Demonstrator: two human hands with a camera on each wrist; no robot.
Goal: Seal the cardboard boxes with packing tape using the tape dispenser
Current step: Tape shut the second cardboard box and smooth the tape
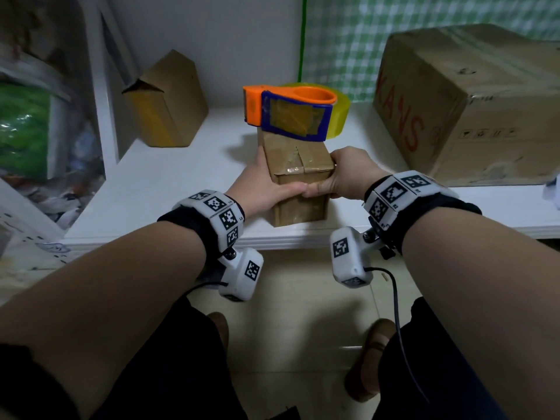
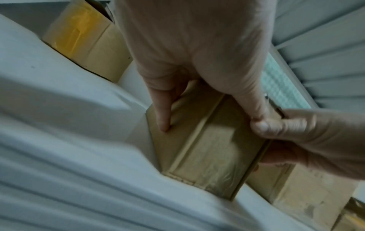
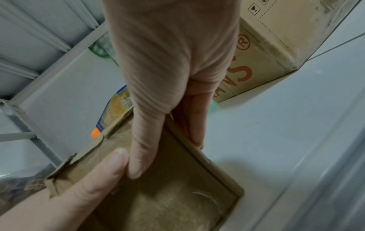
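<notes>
A small brown cardboard box (image 1: pixel 298 174) stands near the front edge of a white shelf (image 1: pixel 169 183), with glossy tape over its top seam. My left hand (image 1: pixel 274 177) grips its left side and my right hand (image 1: pixel 330 180) its right side, and both thumbs meet on the near face. In the left wrist view the left hand (image 2: pixel 210 123) spans the box (image 2: pixel 207 153). In the right wrist view the right hand (image 3: pixel 166 158) clamps the box (image 3: pixel 168 198). An orange and blue tape dispenser (image 1: pixel 291 112) with a yellow roll rests on the box's far top edge; neither hand holds it.
A large cardboard box with red letters (image 1: pixel 466 101) fills the shelf's right side, close to my right hand. A smaller box with an open flap (image 1: pixel 166 101) leans at the back left. Clutter and a green bag (image 1: pixel 24 131) lie beyond the shelf's left post.
</notes>
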